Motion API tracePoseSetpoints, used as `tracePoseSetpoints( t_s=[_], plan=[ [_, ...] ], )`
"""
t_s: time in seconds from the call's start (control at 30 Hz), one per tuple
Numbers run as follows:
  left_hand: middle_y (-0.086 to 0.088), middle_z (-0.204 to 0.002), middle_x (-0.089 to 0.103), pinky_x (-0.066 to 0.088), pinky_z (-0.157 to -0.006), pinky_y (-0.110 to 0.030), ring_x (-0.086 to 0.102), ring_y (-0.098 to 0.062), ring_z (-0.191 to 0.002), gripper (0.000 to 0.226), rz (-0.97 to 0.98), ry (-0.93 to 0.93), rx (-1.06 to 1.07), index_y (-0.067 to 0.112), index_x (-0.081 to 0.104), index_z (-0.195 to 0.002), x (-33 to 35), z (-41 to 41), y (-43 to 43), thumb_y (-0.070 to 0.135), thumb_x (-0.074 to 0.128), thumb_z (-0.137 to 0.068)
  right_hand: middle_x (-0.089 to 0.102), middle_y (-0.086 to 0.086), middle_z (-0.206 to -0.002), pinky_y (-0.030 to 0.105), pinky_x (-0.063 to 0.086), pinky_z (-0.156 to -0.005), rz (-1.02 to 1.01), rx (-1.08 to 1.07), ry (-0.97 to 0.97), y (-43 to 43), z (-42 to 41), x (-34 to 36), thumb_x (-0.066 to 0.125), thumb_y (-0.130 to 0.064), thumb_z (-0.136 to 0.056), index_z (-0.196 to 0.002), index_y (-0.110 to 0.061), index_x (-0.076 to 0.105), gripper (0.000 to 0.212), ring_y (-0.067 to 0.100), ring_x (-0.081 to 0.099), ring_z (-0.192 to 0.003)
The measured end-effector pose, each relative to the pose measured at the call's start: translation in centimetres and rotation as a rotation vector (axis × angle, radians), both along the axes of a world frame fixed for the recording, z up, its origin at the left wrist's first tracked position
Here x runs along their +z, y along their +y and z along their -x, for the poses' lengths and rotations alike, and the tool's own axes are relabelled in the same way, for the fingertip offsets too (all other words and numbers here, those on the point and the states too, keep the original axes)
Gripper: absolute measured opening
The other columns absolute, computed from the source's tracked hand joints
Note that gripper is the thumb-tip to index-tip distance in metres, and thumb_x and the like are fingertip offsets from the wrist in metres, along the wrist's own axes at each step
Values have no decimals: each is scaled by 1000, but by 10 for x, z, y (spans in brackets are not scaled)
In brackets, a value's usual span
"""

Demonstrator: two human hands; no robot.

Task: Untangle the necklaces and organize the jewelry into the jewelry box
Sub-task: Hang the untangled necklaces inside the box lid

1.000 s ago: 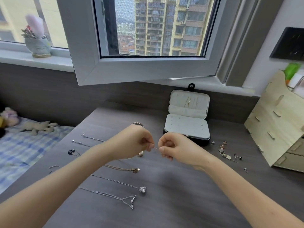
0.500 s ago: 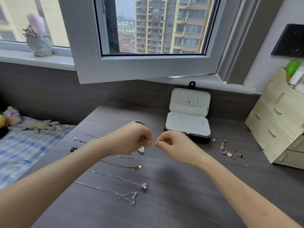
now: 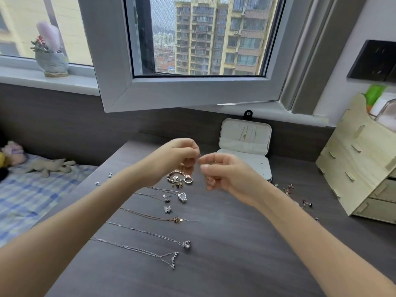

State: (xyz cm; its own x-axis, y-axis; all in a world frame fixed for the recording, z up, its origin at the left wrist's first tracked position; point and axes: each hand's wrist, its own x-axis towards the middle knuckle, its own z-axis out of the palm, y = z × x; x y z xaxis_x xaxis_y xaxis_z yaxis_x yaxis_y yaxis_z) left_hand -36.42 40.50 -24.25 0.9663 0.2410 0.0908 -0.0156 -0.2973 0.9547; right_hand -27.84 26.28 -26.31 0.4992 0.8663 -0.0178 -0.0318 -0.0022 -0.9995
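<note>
Dark grey wood-grain desk [image 3: 214, 275] fills the view, set under an open window, with a bed in a blue checked sheet [image 3: 25, 200] at the far left. Across the desk's left half, thin necklaces lie in neat rows, each long axis running left to right with its pendant at the right end: a silver chain with a triangular pendant [image 3: 169, 258] nearest you, then a silver chain with a round pendant [image 3: 186, 245], then a gold chain [image 3: 175, 219]. Further away sits a small heap of bracelets and a ring [image 3: 180, 179]. Your left hand [image 3: 175, 157] is raised above that heap, fingers curled, thumb and forefinger pinching a thin silvery strand [image 3: 200, 155] of which only a glint shows. Your right hand [image 3: 222, 174] is just beside it, fingertips almost touching the left's, also curled and pinched, apparently on the same strand, which is likely a fine chain you are working loose. Just past your right hand and slightly to its right stands the open black jewelry box with a cream lining [image 3: 244, 142], lid upright; your right hand is the nearer one to it. Small earrings [image 3: 288, 188] are scattered to the box's right, near a pale wooden drawer organiser [image 3: 360, 172].
</note>
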Motion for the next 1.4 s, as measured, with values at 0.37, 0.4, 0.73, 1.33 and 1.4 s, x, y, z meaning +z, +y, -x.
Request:
tracePoseSetpoints(
  t_s=[0.37, 0.4, 0.73, 1.33, 1.4],
  plan=[
    [0, -60, 41, 39, -58, -17, 40, -14, -59, 6, 258, -233, -122, 10, 50, -66, 11, -20, -4, 12, 52, -71, 59, 2, -62, 37, 53, -72, 40, -2, -284, -13, -22, 80, 60, -16, -89, -81, -6, 69, 15, 18, 55, -58],
    [0, -61, 43, 40, -59, -16, 42, -14, -59, 4, 278, -256, -131, 9, 50, -67, 12, -24, -5, 11, 53, -70, 58, 2, -63, 32, 55, -65, 44, 1, -271, -12, -26, 88, 60, -17, -90, -82, -7, 69, 16, 16, 54, -57],
    [1, -87, 69, 45, -70, -12, 62, -4, -79, 18, 2, -244, 60, 9, 68, -91, -3, -107, -1, -2, 56, -82, 51, -2, -58, 19, 42, -48, 163, -300, -600, 1, -88, 147, 59, -22, -92, -88, -7, 70, 19, 7, 44, -49],
    [1, -76, 56, 14, -62, -31, 40, -21, -71, 23, -921, -312, 395, 16, 60, -71, -99, -220, 10, 5, 47, -56, 51, 2, -65, 20, 43, -50, 194, -456, -715, 50, -208, 132, 52, -21, -96, -87, -6, 67, 23, 11, 45, -52],
    [-1, -78, 56, 20, -67, -31, 35, -19, -74, 24, -789, -355, 401, 13, 59, -70, -101, -223, 9, 0, 42, -58, 51, 2, -65, 19, 43, -49, 206, -446, -707, 54, -214, 124, 52, -19, -96, -86, -5, 66, 22, 11, 45, -52]
  ],
)
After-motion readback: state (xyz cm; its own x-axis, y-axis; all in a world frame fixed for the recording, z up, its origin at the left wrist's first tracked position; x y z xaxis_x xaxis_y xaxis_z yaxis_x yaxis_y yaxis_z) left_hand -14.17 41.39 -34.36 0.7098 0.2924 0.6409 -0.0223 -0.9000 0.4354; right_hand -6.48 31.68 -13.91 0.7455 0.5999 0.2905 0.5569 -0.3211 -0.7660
